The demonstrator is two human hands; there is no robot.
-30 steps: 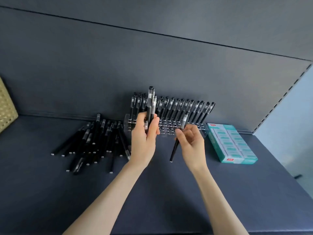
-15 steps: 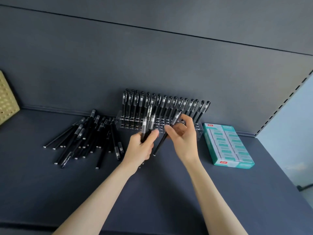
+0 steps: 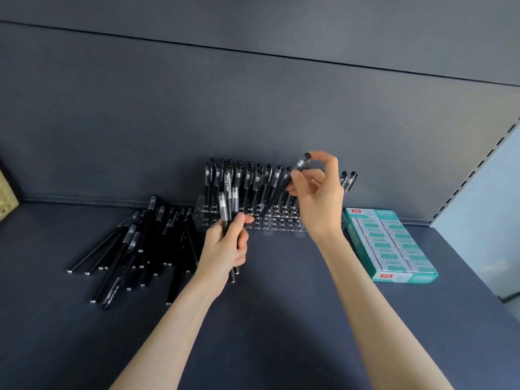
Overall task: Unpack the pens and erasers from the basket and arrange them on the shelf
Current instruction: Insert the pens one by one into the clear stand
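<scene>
Along the back edge of the shelf stands the clear pen rack, its rear rows filled with upright pens and its front holes bare. My right grip pinches a single pen near the cap between thumb and fingertips. The barrel slants down and to the left, with its tip over the bare holes; I cannot tell whether it has entered one. My left grip is curled round a small bundle of pens, held upright just in front of the rack's left end. A loose pile of pens lies left of the rack, the box of erasers sits toward the right edge, and a corner of the basket shows at the far left edge.

I judge the step in hand to be seating this one pen. To do it well, I would bring the barrel upright before lowering it, aim for the free hole next to the filled row, and let go only once the tip bottoms out. The wrist should stay clear of the standing caps. The left bundle should stay off the rack, which looks light enough to slide.
</scene>
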